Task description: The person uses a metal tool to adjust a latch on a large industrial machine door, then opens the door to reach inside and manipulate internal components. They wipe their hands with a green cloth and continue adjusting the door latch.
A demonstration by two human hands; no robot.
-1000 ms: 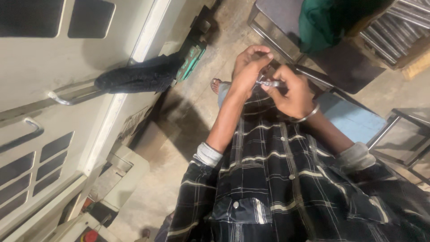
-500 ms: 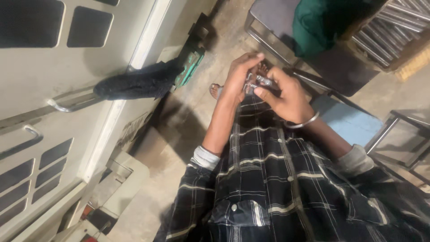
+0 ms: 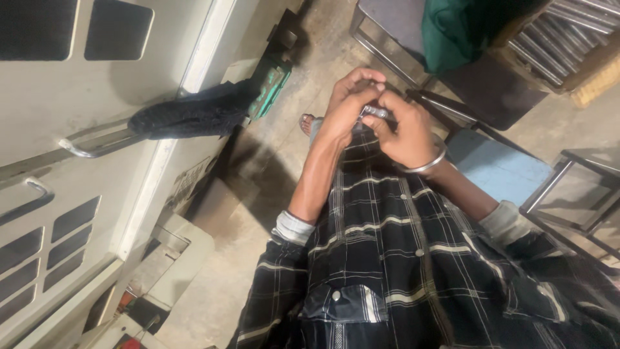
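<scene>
I see my left hand (image 3: 345, 106) and right hand (image 3: 403, 132) pinching a small metal part (image 3: 374, 112) between them, its long axis running left-right.

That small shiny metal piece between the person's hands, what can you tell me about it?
The small metal piece looks silvery and shiny, short and narrow, lying roughly level. Most of it is hidden, so its exact kind cannot be told. The left hand curls over it from the left, and the right hand, with a metal bangle on its wrist, pinches it from the right. It is held up in front of the checked shirt, above the floor.
</scene>
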